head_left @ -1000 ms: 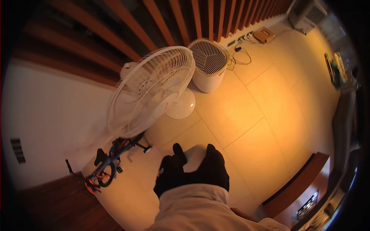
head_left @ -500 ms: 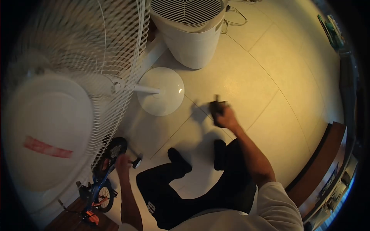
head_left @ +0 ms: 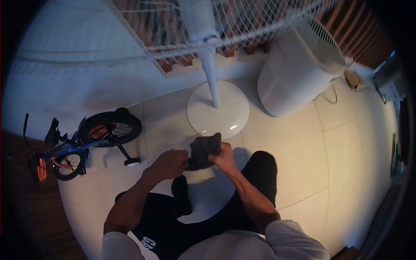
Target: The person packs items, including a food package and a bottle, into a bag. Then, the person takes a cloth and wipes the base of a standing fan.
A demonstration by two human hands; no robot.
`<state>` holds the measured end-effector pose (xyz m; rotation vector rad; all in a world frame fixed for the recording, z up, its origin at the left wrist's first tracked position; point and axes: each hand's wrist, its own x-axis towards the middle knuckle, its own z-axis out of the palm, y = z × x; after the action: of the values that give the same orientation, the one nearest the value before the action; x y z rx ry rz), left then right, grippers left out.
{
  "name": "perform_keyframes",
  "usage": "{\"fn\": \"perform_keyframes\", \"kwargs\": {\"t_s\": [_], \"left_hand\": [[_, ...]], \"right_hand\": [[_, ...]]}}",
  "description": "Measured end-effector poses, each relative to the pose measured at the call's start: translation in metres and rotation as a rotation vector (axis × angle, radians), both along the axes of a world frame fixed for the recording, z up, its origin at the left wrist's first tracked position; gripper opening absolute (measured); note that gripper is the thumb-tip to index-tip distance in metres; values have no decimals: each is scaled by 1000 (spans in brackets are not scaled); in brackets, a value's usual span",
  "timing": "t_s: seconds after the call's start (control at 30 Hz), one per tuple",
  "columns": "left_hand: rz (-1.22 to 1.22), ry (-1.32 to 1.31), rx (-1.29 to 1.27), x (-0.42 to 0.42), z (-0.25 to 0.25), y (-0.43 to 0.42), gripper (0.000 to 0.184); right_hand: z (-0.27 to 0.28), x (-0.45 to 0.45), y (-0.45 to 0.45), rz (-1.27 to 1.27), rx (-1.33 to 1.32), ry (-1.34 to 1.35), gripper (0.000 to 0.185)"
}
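Observation:
A dark grey cloth (head_left: 203, 151) hangs between my two hands, above the floor in front of my knees. My right hand (head_left: 224, 158) is closed on its right side, the thumb lying across the fabric. At the cloth's lower left edge is my left hand (head_left: 170, 164), its fingers curled in a closed grip on it. Just beyond the cloth stands the white round base (head_left: 197, 113) of a pedestal fan, with its pole (head_left: 210, 73) rising from it.
The fan's wire cage (head_left: 247, 37) spans the top of the view. A white bin-shaped appliance with a slatted top (head_left: 281, 73) stands at the back right. To the left is a small blue and orange bicycle with a training wheel (head_left: 112, 128). A cable (head_left: 333, 97) lies behind the appliance.
The view has swung left. My right hand has brought the dark cloth nearer my left hand, which has left the bicycle's side and now meets the cloth.

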<state>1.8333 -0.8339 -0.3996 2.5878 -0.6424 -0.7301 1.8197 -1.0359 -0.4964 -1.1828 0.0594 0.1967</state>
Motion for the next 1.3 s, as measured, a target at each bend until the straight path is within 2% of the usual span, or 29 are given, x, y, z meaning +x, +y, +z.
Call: {"fn": "perform_keyframes", "kwargs": {"t_s": [0.1,0.17,0.2,0.27,0.3,0.33,0.37,0.4,0.43,0.5,0.57,0.63,0.73,0.83,0.9,0.93,0.97,1.0,1.03,1.07,1.1,1.17,1.2,1.27,1.3], "left_hand": [[134,-145,-96,-21,27,10,9],[253,-303,-102,-27,52,24,7],[267,-456,-103,-31,68,30,11],[502,-494,-139,-43,114,46,4],[632,-579,-337,-55,134,54,3],[726,-736,-512,-73,154,62,6],[785,-910,-755,-87,181,57,7],[859,-1127,-715,-104,204,52,10],[556,-1257,-654,-116,230,60,10],[363,-1290,-609,-154,264,76,27],[80,-1258,-526,-190,296,107,58],[-100,-1148,-371,-205,313,102,53],[-191,-1052,-269,-202,319,70,46],[-119,-1082,-305,-213,312,58,40],[148,-1194,-451,-223,292,63,37],[415,-1227,-499,-229,264,63,36],[728,-1196,-424,-237,224,63,41],[1237,-1117,-320,-257,168,59,50],[1560,-849,-206,-281,122,60,50],[1618,-748,-194,-302,67,55,51],[1938,-268,-375,-319,39,34,53],[1627,-813,-71,-312,3,-10,57],[1634,-813,-69,-309,6,-7,57],[1795,-565,-386,-314,18,11,57],[1880,-443,-479,-339,-4,27,57]], "right_hand": [[24,-4,-30,49,-101,-113,25],[81,0,-41,-68,-21,-128,17],[97,4,-51,-89,-58,-196,11],[120,9,-85,-78,-203,-370,10],[130,13,-109,-49,-307,-482,16],[154,12,-121,-146,-344,-589,21],[196,3,-121,-194,-306,-593,20],[238,-7,-121,-243,-268,-599,21],[257,-3,-135,-236,-382,-853,21],[325,-11,-151,-66,-580,-1113,29],[387,-12,-157,264,-797,-1324,37],[425,-13,-145,546,-913,-1517,41],[432,-15,-120,688,-926,-1738,40],[421,-20,-109,693,-899,-1813,40],[413,-19,-105,689,-883,-1821,40],[410,-20,-106,681,-871,-1822,40],[407,-19,-107,668,-860,-1824,40],[404,-18,-109,657,-852,-1823,40],[403,-16,-110,656,-843,-1819,40],[402,-14,-110,652,-843,-1819,39],[402,-13,-111,649,-840,-1819,39],[399,-10,-111,655,-835,-1810,39],[396,-10,-112,651,-835,-1811,39],[392,-9,-113,647,-833,-1807,39],[391,-7,-113,648,-835,-1808,39]]}}
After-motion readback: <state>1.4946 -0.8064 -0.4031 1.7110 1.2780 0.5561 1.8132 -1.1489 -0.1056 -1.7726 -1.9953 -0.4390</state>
